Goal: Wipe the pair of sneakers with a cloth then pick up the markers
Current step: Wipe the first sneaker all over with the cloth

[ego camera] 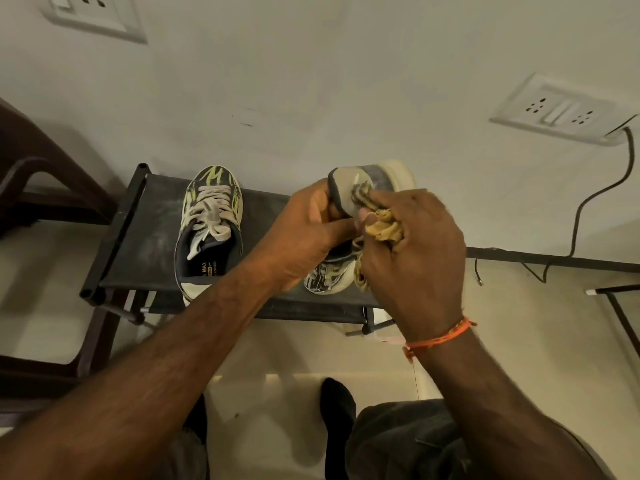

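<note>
Low black fabric-topped shoe rack point(145, 237), dusty, standing against a pale wall point(311, 81).

Item 1: patterned yellow-green and grey sneaker with pale laces point(209, 226), resting upright on the rack's left part, toe toward the wall, untouched.

Item 2: second sneaker of the same pattern point(377, 178), lifted over the rack's right part, tilted with its heel and cream sole uppermost. Left hand point(304, 233) grips it, fingers curled round the collar, thumb across the opening. Both hands hide much of its body; only the heel and a patch of toe below show.

Item 3: crumpled tan cloth point(384, 226), bunched in the curled fingers of the right hand point(415, 251) and pressed against the held sneaker. Orange thread band point(440, 336) on the right wrist.

Surroundings: dark brown plastic chair point(38, 188) left of the rack; white wall socket plate point(561, 109) at right with black cable point(585, 199) trailing down; another socket plate point(93, 13) upper left; black metal frame point(620, 306) at far right. Markers not seen.
</note>
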